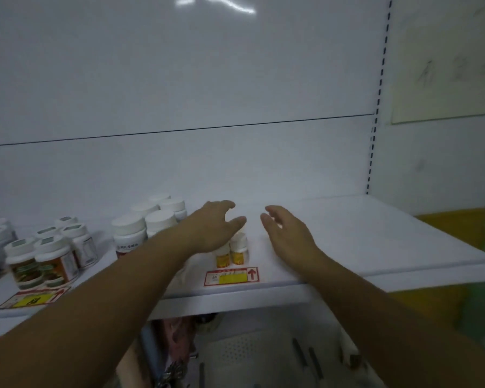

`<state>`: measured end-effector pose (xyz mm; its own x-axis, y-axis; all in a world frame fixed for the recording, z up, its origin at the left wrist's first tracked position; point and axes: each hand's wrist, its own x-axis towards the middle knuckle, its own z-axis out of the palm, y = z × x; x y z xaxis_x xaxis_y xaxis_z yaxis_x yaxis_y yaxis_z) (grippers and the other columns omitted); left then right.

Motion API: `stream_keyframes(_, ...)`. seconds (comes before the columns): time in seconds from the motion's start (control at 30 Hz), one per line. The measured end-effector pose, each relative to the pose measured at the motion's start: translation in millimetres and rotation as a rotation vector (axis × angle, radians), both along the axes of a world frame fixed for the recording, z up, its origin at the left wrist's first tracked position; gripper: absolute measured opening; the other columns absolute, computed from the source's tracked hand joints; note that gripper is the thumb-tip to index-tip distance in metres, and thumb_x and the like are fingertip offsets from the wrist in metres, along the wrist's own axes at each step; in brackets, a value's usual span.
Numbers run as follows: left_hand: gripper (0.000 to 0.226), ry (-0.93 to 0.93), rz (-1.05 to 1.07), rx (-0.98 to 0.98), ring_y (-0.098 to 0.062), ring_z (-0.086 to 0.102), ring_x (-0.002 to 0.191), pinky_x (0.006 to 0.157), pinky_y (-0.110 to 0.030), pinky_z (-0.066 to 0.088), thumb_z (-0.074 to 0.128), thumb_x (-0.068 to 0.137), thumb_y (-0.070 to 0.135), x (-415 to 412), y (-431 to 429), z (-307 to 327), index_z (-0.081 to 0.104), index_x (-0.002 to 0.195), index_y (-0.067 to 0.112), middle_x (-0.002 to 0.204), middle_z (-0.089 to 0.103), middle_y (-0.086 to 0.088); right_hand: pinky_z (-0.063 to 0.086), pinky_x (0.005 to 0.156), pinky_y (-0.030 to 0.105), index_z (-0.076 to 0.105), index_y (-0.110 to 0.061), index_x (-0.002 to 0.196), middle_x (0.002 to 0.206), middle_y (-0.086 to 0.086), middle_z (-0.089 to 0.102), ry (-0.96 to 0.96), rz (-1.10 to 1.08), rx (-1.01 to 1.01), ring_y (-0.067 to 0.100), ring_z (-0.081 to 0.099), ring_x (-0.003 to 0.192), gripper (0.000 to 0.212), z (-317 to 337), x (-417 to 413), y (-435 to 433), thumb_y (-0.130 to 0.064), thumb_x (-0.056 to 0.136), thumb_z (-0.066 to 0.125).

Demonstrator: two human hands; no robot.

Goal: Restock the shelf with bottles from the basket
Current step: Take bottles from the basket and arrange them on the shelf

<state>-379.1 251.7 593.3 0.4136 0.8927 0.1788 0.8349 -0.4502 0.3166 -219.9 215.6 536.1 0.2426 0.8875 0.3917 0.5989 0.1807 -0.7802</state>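
- White-capped, yellow-labelled small bottles [231, 251] stand on the white metal shelf [375, 242]: partly restocked, I judge.
- Left hand [214, 229], right hand [290, 235]: grip apart, empty.
- Pale perforated basket [230, 349] below; contents unclear.

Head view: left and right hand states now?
Left hand: open, fingers loosely curved above two small yellow-labelled white-capped bottles, gripping nothing.
Right hand: open, empty, over the white shelf.
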Motion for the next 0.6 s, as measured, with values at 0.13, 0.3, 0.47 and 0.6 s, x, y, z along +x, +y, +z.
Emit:
stream_keyframes(0.13, 0.069, 0.270, -0.124, 0.071, -0.026, 0.000, 0.147, 0.116, -0.052, 0.007, 0.026, 0.090, 0.063, 10.6, -18.3, 19.7, 0.015, 0.148, 0.029, 0.160, 0.008, -0.003, 0.008, 0.117, 0.040, 0.017, -0.023, 0.148, 0.160, 0.007, 0.005, -0.810, -0.118, -0.217, 0.024, 0.002, 0.147, 0.063, 12.7, 41.6, -33.2, -0.053, 0.094, 0.032)
stream_keyframes(0.3, 0.071, 0.370, -0.283, 0.071, -0.025, 0.002, 0.147, 0.117, -0.052, 0.007, 0.020, 0.088, 0.066, 33.6, -55.6, 9.3, 0.012, 0.149, 0.029, 0.160, 0.010, -0.003, 0.011, 0.116, 0.038, 0.015, -0.023, 0.149, 0.160, 0.005, 0.003, -0.834, -0.073, -0.321, 0.019, -0.001, 0.147, 0.068, 6.9, 62.7, -107.5, -0.053, 0.092, 0.038)
stream_keyframes(0.47, 0.036, -0.017, -0.547, 0.125, -0.021, 0.057, 0.104, 0.093, -0.034, 0.044, 0.042, 0.094, 0.040, 49.9, -115.1, -20.1, 0.059, 0.119, 0.020, 0.119, 0.065, -0.006, 0.045, 0.078, 0.033, 0.060, -0.018, 0.115, 0.114, 0.007, 0.066, -0.869, -0.221, -0.120, 0.026, 0.060, 0.103, 0.037, -20.1, 78.7, -181.9, -0.043, 0.092, 0.045)
stream_keyframes(0.6, 0.017, 0.079, -0.703, 0.006, -0.013, 0.058, 0.081, 0.073, -0.028, 0.045, 0.049, 0.089, 0.031, 63.3, -150.7, -66.8, 0.065, 0.088, 0.025, 0.083, 0.061, 0.008, 0.030, 0.047, 0.027, 0.064, -0.014, 0.086, 0.072, 0.006, 0.063, -0.980, -0.246, -0.389, 0.025, 0.056, 0.065, 0.033, -52.1, 108.5, -221.4, -0.038, 0.093, 0.042)
